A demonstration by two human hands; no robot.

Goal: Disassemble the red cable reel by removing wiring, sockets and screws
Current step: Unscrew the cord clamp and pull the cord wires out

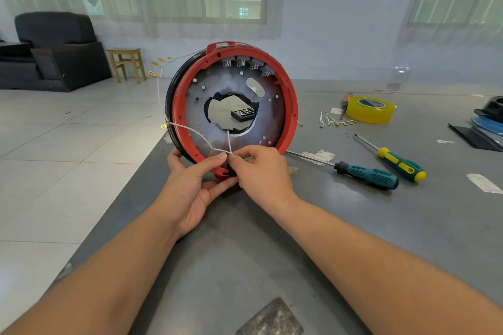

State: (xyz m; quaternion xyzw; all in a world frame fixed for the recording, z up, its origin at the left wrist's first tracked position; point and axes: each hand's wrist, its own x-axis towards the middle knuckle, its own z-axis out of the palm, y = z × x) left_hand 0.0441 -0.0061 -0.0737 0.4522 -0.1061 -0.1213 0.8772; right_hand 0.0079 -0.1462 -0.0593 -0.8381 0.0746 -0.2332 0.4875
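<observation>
Red cable reel upright on table; L hand & R hand both pinch white wire.

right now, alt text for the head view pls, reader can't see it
Two hands, left hand and right hand, pinch thin white wires at the bottom rim of a red cable reel standing on edge on a grey table. Two screwdrivers and a roll of yellow tape lie to the right.

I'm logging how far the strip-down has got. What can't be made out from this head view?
- Cable reel far side: hidden by its own plate.
- Where the white wire is pinched: covered by left hand and right hand.
- Black case behind the hub hole: mostly hidden, too small.
- Black objects: cut by right edge.
</observation>
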